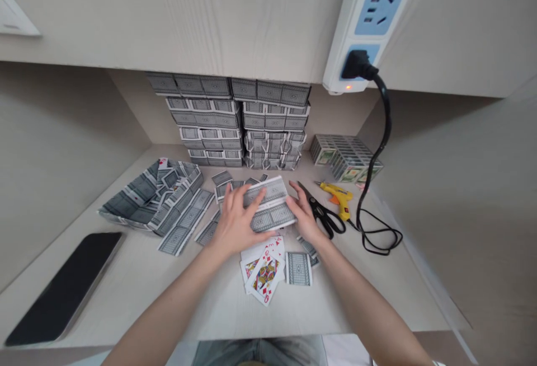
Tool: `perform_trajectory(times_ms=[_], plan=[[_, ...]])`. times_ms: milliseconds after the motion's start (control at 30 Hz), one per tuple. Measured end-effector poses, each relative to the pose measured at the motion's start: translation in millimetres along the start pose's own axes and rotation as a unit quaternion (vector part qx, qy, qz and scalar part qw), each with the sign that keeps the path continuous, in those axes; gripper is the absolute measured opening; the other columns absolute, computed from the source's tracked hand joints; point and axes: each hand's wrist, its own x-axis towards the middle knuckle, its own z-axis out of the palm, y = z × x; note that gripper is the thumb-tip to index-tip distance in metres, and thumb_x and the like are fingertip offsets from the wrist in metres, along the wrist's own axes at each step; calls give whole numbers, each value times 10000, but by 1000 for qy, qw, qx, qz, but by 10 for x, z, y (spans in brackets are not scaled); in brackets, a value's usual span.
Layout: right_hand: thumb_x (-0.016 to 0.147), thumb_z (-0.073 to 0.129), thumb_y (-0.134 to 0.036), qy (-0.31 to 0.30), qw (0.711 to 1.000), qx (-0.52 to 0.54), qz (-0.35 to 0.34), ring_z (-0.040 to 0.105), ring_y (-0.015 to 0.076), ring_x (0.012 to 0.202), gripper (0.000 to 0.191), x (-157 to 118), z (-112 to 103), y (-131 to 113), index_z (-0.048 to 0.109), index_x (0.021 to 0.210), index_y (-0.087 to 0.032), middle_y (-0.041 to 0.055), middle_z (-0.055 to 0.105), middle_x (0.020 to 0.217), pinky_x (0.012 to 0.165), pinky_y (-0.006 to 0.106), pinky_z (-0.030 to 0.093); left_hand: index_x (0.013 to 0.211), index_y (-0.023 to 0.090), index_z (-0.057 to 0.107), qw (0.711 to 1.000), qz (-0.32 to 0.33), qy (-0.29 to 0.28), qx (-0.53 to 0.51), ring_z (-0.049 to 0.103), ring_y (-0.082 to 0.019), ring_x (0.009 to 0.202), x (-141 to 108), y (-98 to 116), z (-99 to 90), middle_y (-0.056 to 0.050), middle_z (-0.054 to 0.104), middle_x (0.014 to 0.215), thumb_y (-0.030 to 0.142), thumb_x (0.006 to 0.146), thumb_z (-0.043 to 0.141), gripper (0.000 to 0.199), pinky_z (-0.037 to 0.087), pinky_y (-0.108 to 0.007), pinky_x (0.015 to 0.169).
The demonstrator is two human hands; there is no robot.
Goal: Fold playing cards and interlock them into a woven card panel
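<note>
Left hand (235,217) spread wide, holding a panel (274,212), right hand (305,217) gripping its three-o'clock edge, underside hidden, cards (264,275) at six o'clock partly covered, stacks (268,121) at eleven, tops hidden

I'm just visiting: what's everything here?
Held card piece: one, grey, centre
Card box columns: two, grey, back
Card tray: one, grey, left
Loose cards: several, grey-white, centre
Packs: several, grey, back right
Scissors: one, black, right
Glue gun: one, yellow, right
Slab: one, black, left
Power strip: one, white, upper right
Cord: one, black, right
Desk: one, pale, beneath
Panel: one, pale, above
Left hand: one, bare, holding piece
Right hand: one, bare, holding piece
</note>
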Motion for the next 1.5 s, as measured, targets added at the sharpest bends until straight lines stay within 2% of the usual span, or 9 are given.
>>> perform_trajectory(times_ms=[200, 367, 533, 700, 800, 933, 1033, 1167, 1500], plan=[[671, 661, -385, -173, 980, 86, 44, 609, 194, 893, 370, -80, 100, -52, 598, 983, -199, 49, 652, 944, 824, 403, 484, 1368, 203, 236, 987, -139, 78, -4, 260, -350, 1179, -7, -54, -11, -166, 248, 1307, 618, 616, 584, 927, 244, -512, 968], [693, 650, -364, -112, 983, 139, 47, 609, 197, 878, 271, -101, 105, -20, 630, 920, -218, 26, 657, 917, 787, 395, 502, 1384, 198, 187, 991, -125, 51, -18, 255, -357, 1169, -10, -14, 16, -166, 215, 1360, 652, 557, 609, 1033, 233, -507, 963], [665, 690, -316, -156, 964, 197, 88, 618, 196, 851, 252, -129, 104, -32, 652, 882, -194, 41, 660, 896, 789, 367, 489, 1378, 182, 217, 990, -132, 48, -26, 277, -350, 1154, -23, 36, 54, -166, 252, 1355, 661, 527, 624, 1058, 246, -499, 956], [694, 653, -372, -103, 968, 209, 95, 625, 180, 767, 223, -99, 117, -11, 649, 799, -175, 30, 667, 788, 695, 333, 503, 1295, 203, 386, 986, -110, 51, -111, 375, -277, 1134, -2, -61, -12, -117, 421, 1267, 519, 746, 519, 647, 290, -437, 958], [687, 639, -425, -43, 971, 210, 102, 625, 190, 734, 256, -51, 76, -4, 631, 734, -173, 26, 664, 721, 653, 318, 495, 1186, 197, 497, 952, -186, 75, -231, 507, -209, 994, 27, -166, -5, -85, 554, 1090, 436, 854, 376, 427, 402, -348, 852], [708, 596, -448, 43, 985, 140, 86, 616, 207, 791, 270, -37, 71, -11, 624, 788, -191, 23, 667, 766, 690, 318, 476, 1041, 171, 574, 871, -293, 33, -392, 580, -170, 681, 32, -206, 126, -25, 612, 727, 491, 854, 328, 445, 459, -290, 652], [763, 520, -464, 55, 996, 42, 53, 597, 204, 852, 312, -80, 136, -11, 605, 889, -192, 33, 659, 867, 765, 319, 456, 963, 175, 595, 849, -299, 30, -434, 592, -180, 803, 6, -118, 211, -25, 637, 812, 489, 834, 387, 398, 446, -291, 754], [814, 449, -457, 34, 999, -38, -2, 570, 188, 919, 331, -143, 224, 25, 531, 1011, -204, 43, 618, 996, 848, 321, 426, 985, 189, 558, 853, -307, 44, -419, 569, -191, 915, -30, 11, 222, -38, 632, 958, 471, 841, 382, 362, 410, -314, 842], [842, 395, -442, 29, 990, -135, -21, 532, 202, 992, 334, -158, 255, 153, 471, 1051, -193, 59, 593, 981, 884, 341, 398, 886, 181, 513, 890, -285, 63, -350, 563, -171, 753, -49, 90, 174, -28, 616, 806, 434, 861, 341, 306, 433, -296, 720]])
